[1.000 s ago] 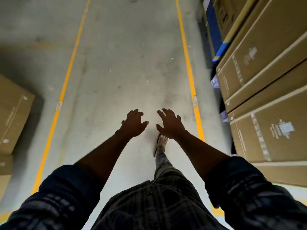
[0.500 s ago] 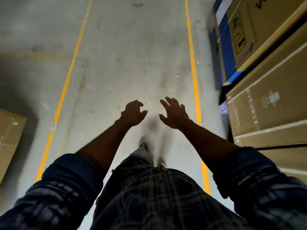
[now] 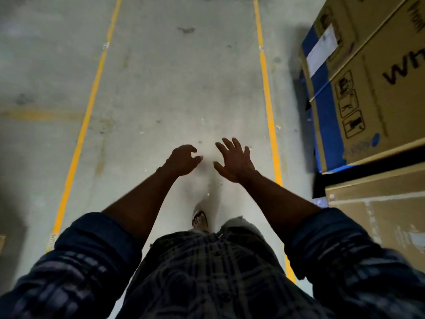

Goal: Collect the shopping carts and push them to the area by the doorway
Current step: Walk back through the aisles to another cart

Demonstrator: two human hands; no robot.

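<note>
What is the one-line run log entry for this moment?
left hand: loosely curled, empty | right hand: fingers spread, empty | shopping carts: none visible

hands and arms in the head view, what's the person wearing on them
Both arms wear a dark blue plaid shirt, the left sleeve and right sleeve rolled up near the elbow, forearms bare. The left hand and right hand have no gloves, and no watch or rings show.

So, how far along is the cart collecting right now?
Done: nothing visible; no shopping cart or doorway is in view. In hand: nothing; the left hand and right hand reach forward empty over the grey concrete floor between the yellow painted lines, brown cardboard boxes alongside. Left: finding carts, gathering and pushing them.
</note>
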